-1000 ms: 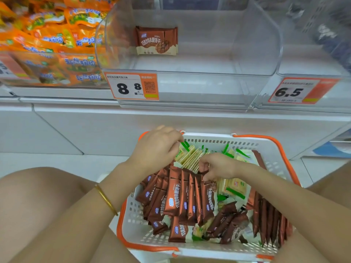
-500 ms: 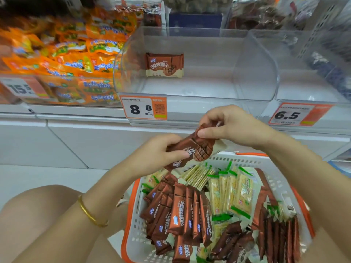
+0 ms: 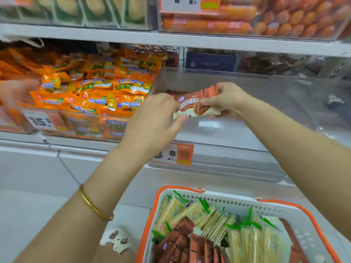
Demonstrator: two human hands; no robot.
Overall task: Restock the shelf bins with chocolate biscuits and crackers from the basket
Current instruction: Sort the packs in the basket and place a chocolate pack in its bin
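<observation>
My two hands hold up a stack of brown chocolate biscuit packs [image 3: 197, 103] at the front of the clear shelf bin [image 3: 247, 133] with the 8.8 price tag. My right hand [image 3: 227, 99] grips the stack's right end from above and below. My left hand [image 3: 153, 120] holds its left end, thumb under the corner. The pack that lay inside the bin is mostly hidden behind the stack. Below, the white basket with orange rim [image 3: 284, 205] holds more brown chocolate packs [image 3: 190, 245] and yellow-green cracker packs [image 3: 218, 221].
Left of the clear bin, another bin [image 3: 91, 95] is full of orange snack packs, price tag 15. Another person's hand [image 3: 17, 92] shows blurred at the far left. The upper shelf [image 3: 171, 38] carries more bins. Pale floor lies below.
Both hands picked chocolate packs out of the basket, then lifted them up and forward to the mouth of the clear bin. The view tilted upward.
</observation>
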